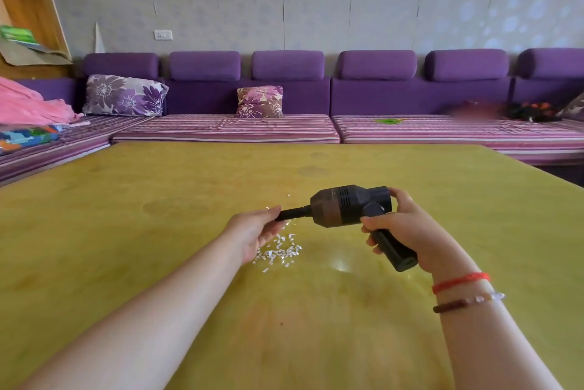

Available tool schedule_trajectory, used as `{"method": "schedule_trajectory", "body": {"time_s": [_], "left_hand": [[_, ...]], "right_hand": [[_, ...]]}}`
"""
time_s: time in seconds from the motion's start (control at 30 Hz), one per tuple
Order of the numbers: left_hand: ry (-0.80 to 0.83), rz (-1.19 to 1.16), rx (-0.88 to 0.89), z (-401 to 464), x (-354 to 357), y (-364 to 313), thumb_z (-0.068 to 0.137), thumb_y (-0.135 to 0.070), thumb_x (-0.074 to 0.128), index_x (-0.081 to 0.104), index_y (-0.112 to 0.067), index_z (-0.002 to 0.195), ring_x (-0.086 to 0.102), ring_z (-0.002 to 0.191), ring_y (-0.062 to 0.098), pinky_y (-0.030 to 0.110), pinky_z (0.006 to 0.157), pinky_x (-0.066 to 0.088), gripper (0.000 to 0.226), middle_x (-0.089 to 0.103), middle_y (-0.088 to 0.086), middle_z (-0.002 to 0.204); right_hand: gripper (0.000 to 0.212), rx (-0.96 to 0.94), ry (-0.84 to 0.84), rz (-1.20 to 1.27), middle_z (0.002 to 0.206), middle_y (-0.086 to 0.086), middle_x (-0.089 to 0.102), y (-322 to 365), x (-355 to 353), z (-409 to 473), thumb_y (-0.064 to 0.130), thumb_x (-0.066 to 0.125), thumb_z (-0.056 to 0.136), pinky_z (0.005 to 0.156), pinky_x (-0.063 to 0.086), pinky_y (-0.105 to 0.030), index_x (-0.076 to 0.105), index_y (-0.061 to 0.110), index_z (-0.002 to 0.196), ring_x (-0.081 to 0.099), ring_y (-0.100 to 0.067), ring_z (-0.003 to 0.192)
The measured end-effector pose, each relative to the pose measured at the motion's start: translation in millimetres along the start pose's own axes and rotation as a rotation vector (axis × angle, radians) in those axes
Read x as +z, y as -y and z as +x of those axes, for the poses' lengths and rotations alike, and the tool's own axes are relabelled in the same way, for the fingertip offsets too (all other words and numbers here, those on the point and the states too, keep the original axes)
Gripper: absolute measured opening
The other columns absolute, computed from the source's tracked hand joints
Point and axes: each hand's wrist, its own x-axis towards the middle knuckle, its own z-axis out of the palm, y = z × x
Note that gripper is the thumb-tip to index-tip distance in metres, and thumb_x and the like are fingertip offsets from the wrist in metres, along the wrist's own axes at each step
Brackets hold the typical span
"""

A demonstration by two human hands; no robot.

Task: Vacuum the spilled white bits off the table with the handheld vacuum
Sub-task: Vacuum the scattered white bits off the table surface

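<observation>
1. The right hand (407,231), right of centre in the frame, is wrapped round the grip of the one handheld vacuum (350,206), with the thumb up on the back of the body.
2. The left hand (256,231) pinches the tip of the black nozzle (292,213), fingers curled on it; I take it to be seating or adjusting the nozzle, though the contact itself is partly hidden.
3. The white bits (279,252) lie in one loose pile on the yellow table (126,231), just below the nozzle in the frame and right beside the left palm, with a few strays above and below (too many and too small to count).
4. The vacuum is held level above the table with the nozzle pointing left, not down at the pile, so no suction has reached the bits.
5. Risks: the left wrist hovers just over the pile and could brush scraps outward. If the nozzle is not fully seated it may slip off or leak suction. The light scraps may scatter if the exhaust blows across them.
6. Count: two hands, one vacuum, one nozzle, one pile, one table; behind it, a purple sofa (379,99) with two flowered cushions clearly in view.
</observation>
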Motion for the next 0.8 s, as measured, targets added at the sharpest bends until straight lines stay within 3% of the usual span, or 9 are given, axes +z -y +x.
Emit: {"method": "schedule_trajectory", "body": {"time_s": [0.13, 0.3, 0.43, 0.5, 0.57, 0.63, 0.7, 0.8], "left_hand": [[-0.028, -0.09, -0.074, 0.5, -2.8, 1.1, 0.083, -0.006, 0.066, 0.057, 0.002, 0.08, 0.061, 0.036, 0.007, 0.015, 0.039, 0.051, 0.012, 0.062, 0.012, 0.072], [-0.027, -0.337, -0.136, 2.7, -0.8, 1.2, 0.085, -0.001, 0.061, 0.054, 0.004, 0.079, 0.063, 0.036, 0.014, 0.019, 0.036, 0.051, 0.01, 0.065, 0.015, 0.049], [-0.06, -0.345, -0.101, 6.4, 1.6, 2.3, 0.082, -0.001, 0.065, 0.056, 0.002, 0.075, 0.063, 0.036, 0.012, 0.018, 0.039, 0.052, 0.012, 0.063, 0.009, 0.042], [-0.114, -0.166, -0.029, 9.3, 0.9, 4.6, 0.081, -0.002, 0.068, 0.059, 0.001, 0.071, 0.062, 0.038, 0.01, 0.022, 0.057, 0.058, 0.013, 0.063, 0.003, 0.041], [-0.166, 0.179, 0.122, 12.6, -1.6, 8.1, 0.081, -0.005, 0.069, 0.065, -0.007, 0.065, 0.059, 0.046, 0.012, 0.026, 0.071, 0.053, 0.016, 0.062, -0.005, 0.04], [-0.178, 0.445, 0.274, 11.9, -3.3, 9.0, 0.082, -0.01, 0.068, 0.07, -0.012, 0.065, 0.057, 0.058, 0.017, 0.024, 0.068, 0.047, 0.017, 0.064, -0.003, 0.049], [-0.178, 0.627, 0.354, 12.0, -4.4, 7.7, 0.085, -0.019, 0.064, 0.074, -0.014, 0.079, 0.059, 0.076, 0.022, 0.025, 0.07, 0.042, 0.013, 0.069, 0.004, 0.073], [-0.156, 0.837, 0.419, 13.7, -7.3, 6.4, 0.09, -0.027, 0.057, 0.062, -0.017, 0.073, 0.041, 0.064, 0.019, 0.025, 0.063, 0.03, 0.02, 0.048, 0.005, 0.067]], "right_hand": [[0.073, 0.013, 0.002, 0.0, 0.093, -0.015, 0.064, -2.1, 0.4, 0.5, 0.002, 0.064, 0.08, 0.043, 0.051, -0.025, 0.028, 0.028, 0.138, 0.065, -0.02, 0.059], [0.072, 0.024, -0.014, 0.026, 0.091, -0.015, 0.065, -2.6, -0.2, 1.9, 0.002, 0.064, 0.081, 0.043, 0.05, -0.024, 0.028, 0.026, 0.139, 0.065, -0.02, 0.059], [0.07, 0.027, -0.024, 0.05, 0.09, -0.015, 0.064, -2.8, -0.9, 2.5, 0.001, 0.064, 0.081, 0.041, 0.05, -0.025, 0.029, 0.027, 0.136, 0.064, -0.02, 0.057], [0.07, 0.032, -0.03, 0.049, 0.095, -0.016, 0.063, -3.6, -1.4, 3.1, 0.001, 0.064, 0.081, 0.042, 0.051, -0.026, 0.029, 0.028, 0.135, 0.063, -0.021, 0.059], [0.07, 0.038, -0.044, 0.048, 0.099, -0.018, 0.062, -4.5, -2.0, 4.2, 0.001, 0.063, 0.081, 0.043, 0.051, -0.026, 0.028, 0.027, 0.135, 0.063, -0.022, 0.059], [0.069, 0.041, -0.068, 0.047, 0.099, -0.018, 0.062, -5.1, -2.4, 5.6, 0.0, 0.063, 0.082, 0.042, 0.05, -0.026, 0.028, 0.027, 0.135, 0.062, -0.022, 0.058], [0.069, 0.042, -0.096, 0.03, 0.1, -0.018, 0.061, -5.6, -2.8, 6.5, 0.001, 0.062, 0.082, 0.041, 0.049, -0.026, 0.027, 0.026, 0.135, 0.061, -0.021, 0.058], [0.068, 0.042, -0.125, -0.005, 0.1, -0.017, 0.06, -6.2, -3.1, 7.3, 0.001, 0.062, 0.082, 0.041, 0.049, -0.026, 0.026, 0.025, 0.135, 0.06, -0.021, 0.058]]}}
